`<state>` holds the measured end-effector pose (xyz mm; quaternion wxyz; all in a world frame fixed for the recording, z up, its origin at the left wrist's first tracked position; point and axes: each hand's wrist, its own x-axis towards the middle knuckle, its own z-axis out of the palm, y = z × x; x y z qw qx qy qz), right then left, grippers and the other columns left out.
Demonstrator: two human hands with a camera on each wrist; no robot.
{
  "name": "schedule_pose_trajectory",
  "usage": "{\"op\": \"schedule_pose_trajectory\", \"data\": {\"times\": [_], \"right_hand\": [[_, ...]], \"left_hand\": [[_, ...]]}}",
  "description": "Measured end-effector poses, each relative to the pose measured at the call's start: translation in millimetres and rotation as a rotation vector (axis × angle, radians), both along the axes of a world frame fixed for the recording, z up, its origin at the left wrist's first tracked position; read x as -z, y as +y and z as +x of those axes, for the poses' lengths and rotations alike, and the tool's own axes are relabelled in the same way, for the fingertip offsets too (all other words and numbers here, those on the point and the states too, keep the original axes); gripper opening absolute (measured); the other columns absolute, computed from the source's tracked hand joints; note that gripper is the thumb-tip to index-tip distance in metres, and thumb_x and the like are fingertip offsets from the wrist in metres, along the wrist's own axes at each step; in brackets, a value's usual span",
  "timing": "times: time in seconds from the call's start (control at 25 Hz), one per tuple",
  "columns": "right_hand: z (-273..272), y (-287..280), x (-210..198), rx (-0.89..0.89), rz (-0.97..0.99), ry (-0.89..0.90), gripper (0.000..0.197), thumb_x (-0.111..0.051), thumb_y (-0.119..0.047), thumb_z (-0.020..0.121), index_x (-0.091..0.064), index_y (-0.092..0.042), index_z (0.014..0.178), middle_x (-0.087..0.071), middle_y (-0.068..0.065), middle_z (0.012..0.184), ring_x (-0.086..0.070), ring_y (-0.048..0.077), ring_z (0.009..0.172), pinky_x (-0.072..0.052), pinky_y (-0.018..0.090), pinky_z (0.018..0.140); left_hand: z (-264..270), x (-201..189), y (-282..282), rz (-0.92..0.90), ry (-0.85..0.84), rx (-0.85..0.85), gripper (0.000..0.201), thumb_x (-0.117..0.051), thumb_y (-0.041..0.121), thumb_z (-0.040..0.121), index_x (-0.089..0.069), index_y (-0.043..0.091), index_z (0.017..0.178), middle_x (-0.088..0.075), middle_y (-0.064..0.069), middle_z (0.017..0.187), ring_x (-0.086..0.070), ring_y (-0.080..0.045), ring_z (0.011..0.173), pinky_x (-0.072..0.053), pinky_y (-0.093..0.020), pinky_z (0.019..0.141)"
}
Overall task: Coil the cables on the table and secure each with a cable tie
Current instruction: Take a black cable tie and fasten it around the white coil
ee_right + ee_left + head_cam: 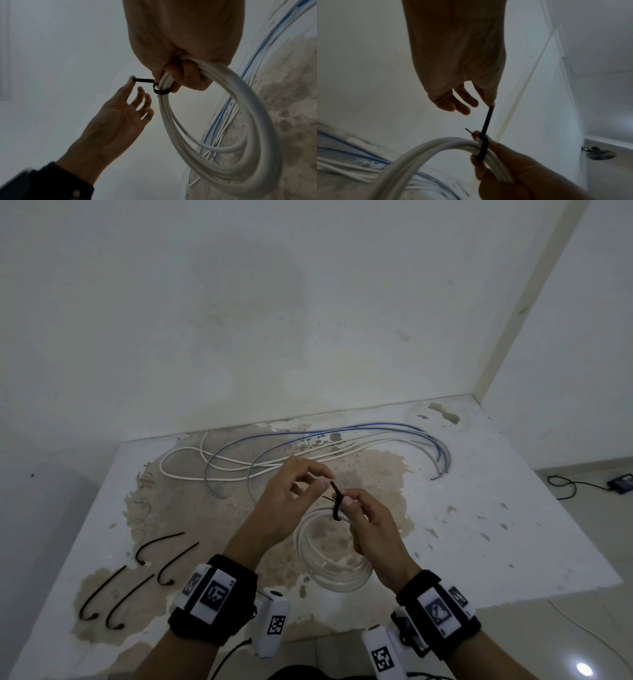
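Over on my left, four spare black cable ties [135, 578] lie loose on the worn white table [479, 525], well apart from my hands. My left hand [286, 505] is raised above the table, its thumb and forefinger pinching the free tail of a black cable tie [336, 501]; the other fingers [462, 102] spread loosely, which the left wrist view shows from below. Only the wrist views make plain that the tie already loops round the bundle: its band [161, 91] circles the strands of the coiled white cable [231, 135], with the tail running out sideways to my left fingertips [130, 82]. My right hand [371, 529] grips the coil right at the tie, fingers curled round the strands, and the ring hangs below it, just over the table. Farther back, uncoiled white cable [191, 474] and blue-striped clear cable [394, 428] sprawl across the table towards the wall. Off the table's right edge, a small dark device [620, 483] sits on the floor.
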<state>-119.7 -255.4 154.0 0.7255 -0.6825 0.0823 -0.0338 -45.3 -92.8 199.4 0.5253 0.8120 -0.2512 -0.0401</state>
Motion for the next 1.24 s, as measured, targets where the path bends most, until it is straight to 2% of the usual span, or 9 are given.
{"op": "schedule_pose_trajectory", "data": {"times": [0.08, 0.16, 0.4, 0.52, 0.64, 0.72, 0.88, 1.04, 1.24], "right_hand": [[0.2, -4.6, 2.1, 0.013, 0.022, 0.023, 0.022, -0.049, -0.027, 0.104, -0.068, -0.016, 0.107, -0.042, -0.016, 0.055, -0.027, 0.008, 0.041, -0.026, 0.023, 0.042], [0.2, -8.1, 3.5, 0.016, 0.022, 0.040, 0.023, -0.049, -0.027, 0.104, -0.068, -0.016, 0.109, -0.042, -0.014, 0.055, -0.026, 0.009, 0.041, -0.026, 0.023, 0.042], [3.2, -8.2, 1.9, -0.018, 0.162, 0.109, 0.024, -0.047, -0.025, 0.105, -0.068, -0.016, 0.114, -0.029, 0.004, 0.056, -0.018, 0.014, 0.045, -0.021, 0.024, 0.042], [6.4, -9.6, -0.8, -0.031, 0.226, 0.136, 0.023, -0.049, -0.023, 0.105, -0.067, -0.011, 0.112, -0.030, 0.007, 0.060, -0.018, 0.014, 0.045, -0.020, 0.024, 0.042], [9.5, -12.6, -2.8, -0.057, 0.295, 0.199, 0.022, -0.051, -0.023, 0.104, -0.068, -0.011, 0.108, -0.038, 0.014, 0.071, -0.022, 0.014, 0.046, -0.019, 0.024, 0.043], [11.3, -15.1, -4.5, -0.096, 0.339, 0.255, 0.021, -0.052, -0.023, 0.103, -0.070, -0.013, 0.106, -0.045, 0.015, 0.081, -0.028, 0.013, 0.046, -0.022, 0.023, 0.043], [14.3, -18.3, -12.2, -0.131, 0.328, 0.281, 0.028, -0.047, -0.024, 0.105, -0.072, -0.011, 0.108, -0.052, 0.002, 0.068, -0.037, 0.012, 0.047, -0.026, 0.024, 0.045], [12.5, -21.4, -22.5, -0.175, 0.280, 0.220, 0.027, -0.048, -0.022, 0.104, -0.071, -0.013, 0.116, -0.054, 0.008, 0.071, -0.043, 0.014, 0.049, -0.032, 0.025, 0.046], [10.3, -25.6, -29.5, -0.200, 0.139, 0.164, 0.026, -0.056, -0.008, 0.099, -0.069, -0.018, 0.119, -0.067, 0.009, 0.088, -0.052, 0.015, 0.055, -0.041, 0.026, 0.048]], "left_hand": [[-3.5, 13.5, 4.4, 0.116, 0.085, 0.069, 0.035, -0.052, 0.028, 0.099, -0.051, 0.038, 0.132, -0.054, 0.020, 0.128, -0.053, 0.005, 0.115, -0.046, -0.020, 0.095], [-10.9, 25.0, 4.0, 0.205, 0.147, 0.146, 0.040, -0.046, 0.030, 0.102, -0.043, 0.036, 0.141, -0.052, 0.019, 0.136, -0.050, 0.007, 0.120, -0.044, -0.022, 0.102], [-19.8, 37.3, -9.3, 0.023, 0.026, 0.045, 0.025, -0.053, 0.023, 0.099, -0.062, 0.025, 0.123, -0.068, 0.011, 0.108, -0.064, -0.001, 0.094, -0.051, -0.017, 0.079], [-20.1, 41.6, -12.7, -0.034, -0.053, -0.032, 0.012, -0.058, 0.017, 0.096, -0.068, 0.013, 0.101, -0.067, 0.014, 0.085, -0.062, -0.002, 0.077, -0.046, -0.014, 0.069], [-20.7, 42.8, -13.9, -0.051, -0.057, -0.038, 0.010, -0.056, 0.015, 0.097, -0.063, 0.015, 0.090, -0.061, 0.019, 0.077, -0.057, -0.002, 0.068, -0.040, -0.012, 0.065], [-20.5, 44.9, -13.9, -0.045, -0.060, -0.036, 0.013, -0.053, 0.020, 0.099, -0.060, 0.017, 0.087, -0.059, 0.017, 0.076, -0.054, -0.004, 0.066, -0.039, -0.014, 0.064], [-18.6, 47.8, -16.1, -0.079, 0.005, -0.079, 0.021, -0.051, 0.028, 0.098, -0.058, 0.012, 0.087, -0.061, 0.006, 0.078, -0.061, -0.014, 0.075, -0.051, -0.029, 0.071], [-14.8, 46.2, -16.9, -0.085, 0.043, -0.143, 0.018, -0.052, 0.017, 0.100, -0.060, 0.006, 0.088, -0.055, 0.011, 0.067, -0.053, 0.002, 0.058, -0.040, -0.012, 0.059], [-10.1, 45.5, -18.1, -0.102, 0.117, -0.156, 0.017, -0.051, 0.016, 0.100, -0.061, 0.009, 0.087, -0.056, 0.017, 0.056, -0.049, 0.001, 0.049, -0.037, -0.012, 0.052]]}}
